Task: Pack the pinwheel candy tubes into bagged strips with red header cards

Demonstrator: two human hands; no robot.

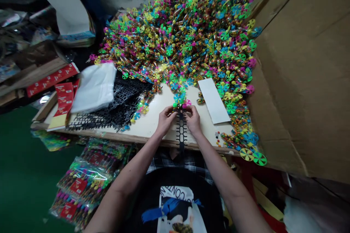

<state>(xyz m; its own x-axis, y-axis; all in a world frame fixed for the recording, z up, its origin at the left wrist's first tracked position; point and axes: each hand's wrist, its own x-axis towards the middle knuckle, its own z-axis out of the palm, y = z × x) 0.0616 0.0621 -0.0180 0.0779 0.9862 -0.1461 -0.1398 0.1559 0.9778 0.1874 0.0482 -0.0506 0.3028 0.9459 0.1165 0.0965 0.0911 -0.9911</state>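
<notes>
A black plastic hanging strip with rows of side hooks lies lengthwise in front of me, its near end over the table edge. My left hand is closed at the left side of its far end, fingers pinching the strip. On the opposite side, my right hand is closed on the strip too, thumb and fingers together. Small candy-filled tubes with coloured fan tops sit right beyond my fingertips; whether any is fixed in the hooks is hard to make out.
A large heap of candy tubes with fans covers the back of the table. A white card lies right, beside a tall cardboard box. Left are black strips, clear bags and red header cards. Packed bags are stacked below.
</notes>
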